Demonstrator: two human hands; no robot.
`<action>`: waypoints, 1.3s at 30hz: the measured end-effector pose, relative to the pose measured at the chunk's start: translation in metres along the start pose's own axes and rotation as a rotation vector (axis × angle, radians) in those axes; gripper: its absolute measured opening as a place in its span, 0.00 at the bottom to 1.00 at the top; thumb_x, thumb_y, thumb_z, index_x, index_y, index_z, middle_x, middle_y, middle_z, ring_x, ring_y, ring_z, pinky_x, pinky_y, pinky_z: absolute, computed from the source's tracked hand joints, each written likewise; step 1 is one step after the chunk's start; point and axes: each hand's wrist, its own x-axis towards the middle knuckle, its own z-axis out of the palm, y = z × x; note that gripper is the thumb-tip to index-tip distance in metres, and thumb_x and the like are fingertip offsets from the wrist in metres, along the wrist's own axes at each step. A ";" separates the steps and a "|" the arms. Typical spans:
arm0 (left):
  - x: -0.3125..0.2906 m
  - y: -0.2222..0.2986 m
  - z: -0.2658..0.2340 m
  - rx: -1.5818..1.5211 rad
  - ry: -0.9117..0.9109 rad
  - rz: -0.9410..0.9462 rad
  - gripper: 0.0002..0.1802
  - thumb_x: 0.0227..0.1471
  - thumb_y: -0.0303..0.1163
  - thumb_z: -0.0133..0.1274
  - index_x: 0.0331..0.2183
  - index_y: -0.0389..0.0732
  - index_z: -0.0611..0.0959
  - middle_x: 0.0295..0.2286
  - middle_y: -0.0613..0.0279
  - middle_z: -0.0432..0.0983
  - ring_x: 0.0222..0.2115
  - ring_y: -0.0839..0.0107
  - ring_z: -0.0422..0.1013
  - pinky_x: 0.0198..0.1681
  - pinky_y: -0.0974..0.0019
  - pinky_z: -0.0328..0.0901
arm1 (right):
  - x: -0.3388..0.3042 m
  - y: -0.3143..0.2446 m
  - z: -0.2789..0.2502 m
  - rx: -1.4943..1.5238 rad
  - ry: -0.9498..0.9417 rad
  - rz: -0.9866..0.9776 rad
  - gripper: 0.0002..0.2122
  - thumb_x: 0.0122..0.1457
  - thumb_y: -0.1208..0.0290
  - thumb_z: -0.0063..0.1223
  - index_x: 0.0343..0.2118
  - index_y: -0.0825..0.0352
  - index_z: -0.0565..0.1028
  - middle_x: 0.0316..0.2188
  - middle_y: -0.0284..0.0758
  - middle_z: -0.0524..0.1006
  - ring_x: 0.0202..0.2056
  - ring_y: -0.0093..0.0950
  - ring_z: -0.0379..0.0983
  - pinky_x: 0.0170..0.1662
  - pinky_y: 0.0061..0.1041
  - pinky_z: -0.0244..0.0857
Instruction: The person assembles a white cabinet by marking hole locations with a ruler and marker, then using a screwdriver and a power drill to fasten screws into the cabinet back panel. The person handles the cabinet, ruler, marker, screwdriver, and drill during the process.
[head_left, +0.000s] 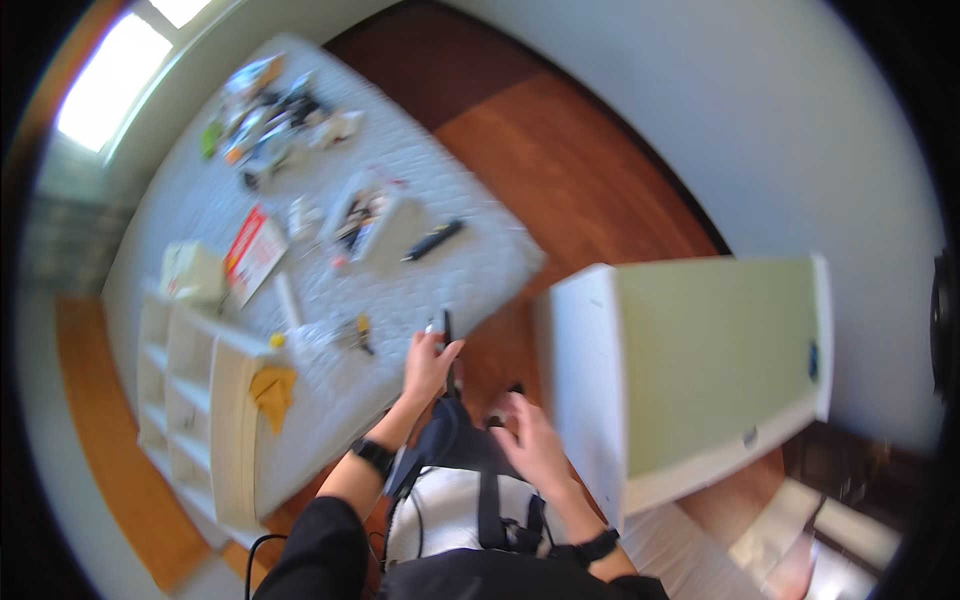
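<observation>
My left hand (428, 368) is closed around a slim dark object (447, 324) beside the near edge of the plastic-covered mattress; blur hides its kind. To its right, my right hand (532, 442) has its fingers curled about a small dark thing (496, 421) that I cannot make out. Both hands are in front of my body, apart from each other. Close to the left hand, a yellow-and-black hand tool (363, 333) lies on the mattress (400, 135). Right of my right hand stands a white cabinet (580, 350) with a pale green panel (715, 350).
A white bin of small items (385, 225), a black cylindrical tool (434, 241) and a red-and-white sheet (256, 255) lie on the mattress. Loose bags (275, 125) pile up farther back. At left is a white shelf unit (225, 400) with a yellow cloth (272, 393).
</observation>
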 end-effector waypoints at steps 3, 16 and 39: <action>0.061 -0.091 -0.019 0.229 0.099 -0.129 0.20 0.48 0.42 0.62 0.34 0.34 0.80 0.40 0.46 0.70 0.36 0.47 0.71 0.38 0.50 0.68 | 0.016 -0.009 0.030 0.150 -0.107 0.148 0.21 0.61 0.65 0.53 0.55 0.67 0.67 0.47 0.43 0.75 0.48 0.40 0.74 0.47 0.36 0.69; 0.245 -0.317 -0.029 0.409 0.104 0.326 0.10 0.46 0.22 0.49 0.35 0.36 0.76 0.37 0.52 0.69 0.38 0.53 0.70 0.38 0.54 0.66 | 0.180 -0.024 0.187 -0.022 -0.358 0.302 0.16 0.62 0.73 0.50 0.52 0.69 0.70 0.45 0.42 0.78 0.45 0.36 0.77 0.49 0.32 0.68; 0.134 -0.390 -0.135 -0.219 0.347 -0.446 0.11 0.52 0.24 0.59 0.39 0.36 0.81 0.30 0.55 0.81 0.27 0.74 0.76 0.28 0.71 0.67 | 0.338 -0.042 0.567 -0.199 -0.454 -0.468 0.07 0.49 0.70 0.57 0.29 0.63 0.73 0.31 0.35 0.71 0.34 0.35 0.73 0.32 0.34 0.70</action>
